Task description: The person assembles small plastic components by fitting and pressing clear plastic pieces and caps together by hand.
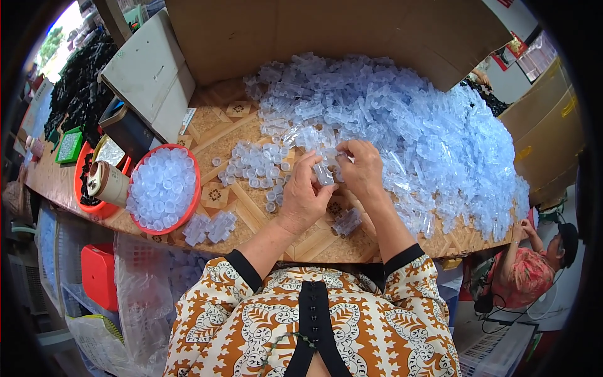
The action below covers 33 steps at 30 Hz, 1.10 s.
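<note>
In front of my chest, my left hand pinches a clear plastic tubular piece between thumb and fingers. Close against its right side, my right hand has thumb and fingertips pressed together; what lies in them is too small to make out. Loose clear round caps are spread on the table just left of my hands. Below my right wrist lies a small cluster of clear pieces, and another cluster sits near the front edge at left.
A large heap of clear plastic pieces covers the table's back and right, against a cardboard wall. At left stand a red basin of caps, a cardboard roll and a green tray. Another person sits at far right.
</note>
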### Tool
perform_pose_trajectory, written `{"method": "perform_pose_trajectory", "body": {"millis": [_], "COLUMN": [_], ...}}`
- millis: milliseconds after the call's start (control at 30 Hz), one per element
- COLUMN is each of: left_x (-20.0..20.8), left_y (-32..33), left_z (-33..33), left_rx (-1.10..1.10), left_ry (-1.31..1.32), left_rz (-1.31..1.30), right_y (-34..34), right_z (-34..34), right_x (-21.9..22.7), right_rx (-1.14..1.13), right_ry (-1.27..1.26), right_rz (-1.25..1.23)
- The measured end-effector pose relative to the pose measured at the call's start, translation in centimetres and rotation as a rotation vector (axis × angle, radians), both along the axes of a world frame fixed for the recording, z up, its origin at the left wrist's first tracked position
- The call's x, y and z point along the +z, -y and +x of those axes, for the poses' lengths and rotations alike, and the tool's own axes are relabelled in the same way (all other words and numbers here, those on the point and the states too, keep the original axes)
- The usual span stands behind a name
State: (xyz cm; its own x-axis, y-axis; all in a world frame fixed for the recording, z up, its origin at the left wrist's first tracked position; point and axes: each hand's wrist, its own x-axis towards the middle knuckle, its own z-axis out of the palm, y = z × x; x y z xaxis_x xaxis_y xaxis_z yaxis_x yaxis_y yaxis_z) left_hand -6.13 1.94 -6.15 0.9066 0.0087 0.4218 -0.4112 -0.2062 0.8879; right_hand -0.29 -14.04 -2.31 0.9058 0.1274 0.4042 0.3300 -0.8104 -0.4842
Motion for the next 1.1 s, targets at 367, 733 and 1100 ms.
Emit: {"method": "perform_pose_trajectory", "body": {"millis": [367, 733, 1100], "left_x": [1.1, 0.8, 3.2], "left_y": [-0.8, -1.6, -1.8], "left_z": [-1.4, -7.1, -10.0], "left_rx": [-0.320, -0.587, -0.586], "left_ry": [-0.283, -0.273, -0.182], "left_rz": [-0.259, -0.488, -0.417], "right_y": [1.5, 4.3, 3.1], "right_z": [-7.4, -12.8, -16.3], "right_x": [0.7, 0.5, 1.0], "right_rx": [0.302, 0.492, 0.492], "right_ry": [-0.418, -0.457, -0.257], "right_rz": [1.003, 0.792, 0.825]}}
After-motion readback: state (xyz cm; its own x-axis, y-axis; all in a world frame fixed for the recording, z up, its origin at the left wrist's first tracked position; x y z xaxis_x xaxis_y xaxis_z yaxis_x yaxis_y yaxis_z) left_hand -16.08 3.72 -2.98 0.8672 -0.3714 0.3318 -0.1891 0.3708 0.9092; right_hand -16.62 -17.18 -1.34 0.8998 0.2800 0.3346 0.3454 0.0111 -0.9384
